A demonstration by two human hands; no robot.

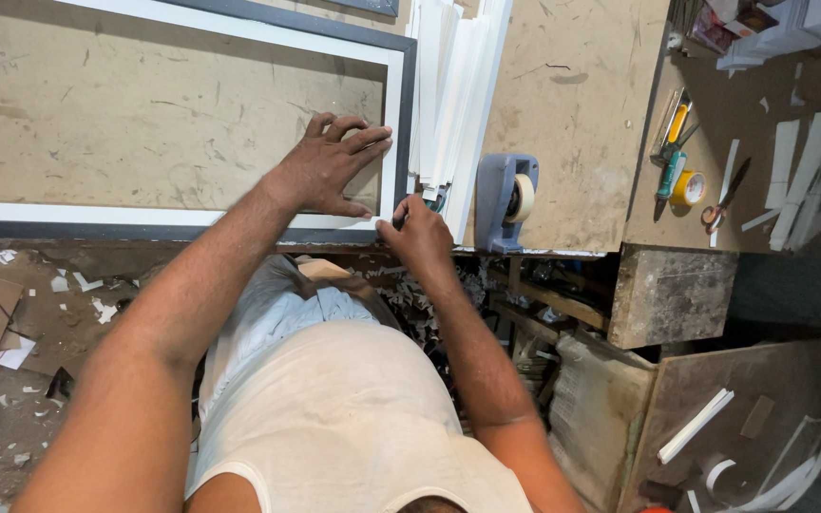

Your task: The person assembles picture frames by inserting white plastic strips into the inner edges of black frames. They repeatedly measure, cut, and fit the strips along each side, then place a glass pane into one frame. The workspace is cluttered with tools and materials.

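A large picture frame (182,231) with a dark outer edge and a white inner border lies flat on a worn workbench (572,114), a brown backing board (144,114) filling it. My left hand (330,163) presses flat on the board and white border at the frame's near right corner, fingers spread. My right hand (417,231) is closed around a small dark tool, mostly hidden, right at that corner's outer edge.
White moulding strips (448,85) lean beside the frame. A grey tape dispenser (507,201) stands near the bench edge. Further right lie a yellow-handled cutter (677,123), a yellow tape measure (688,187) and scissors (724,195). Scraps litter the floor (59,304).
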